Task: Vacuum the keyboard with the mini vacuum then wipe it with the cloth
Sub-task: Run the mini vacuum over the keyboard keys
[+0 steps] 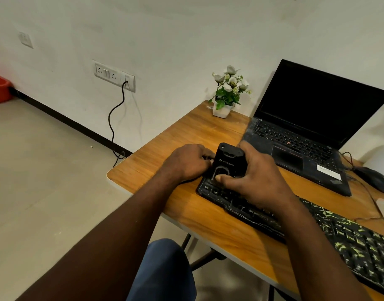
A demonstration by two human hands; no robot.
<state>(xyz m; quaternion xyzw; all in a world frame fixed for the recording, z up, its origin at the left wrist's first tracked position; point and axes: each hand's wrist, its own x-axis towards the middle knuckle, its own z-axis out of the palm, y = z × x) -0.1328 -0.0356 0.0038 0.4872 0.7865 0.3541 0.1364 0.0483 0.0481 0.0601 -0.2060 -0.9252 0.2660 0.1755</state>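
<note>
Open laptop [312, 127], flower pot [227, 92], mouse [372, 179] on wooden table [186, 135]; wall socket [113, 76] with cable [109, 120].

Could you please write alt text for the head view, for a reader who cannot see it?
A person's right hand grips a black mini vacuum on the left end of a keyboard, left hand beside it; a laptop behind.

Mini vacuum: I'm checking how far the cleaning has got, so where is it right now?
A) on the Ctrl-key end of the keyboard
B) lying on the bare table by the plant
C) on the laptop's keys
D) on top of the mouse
A: the mini vacuum stands on the keyboard at the end with the Ctrl key, gripped by the right hand.
</note>
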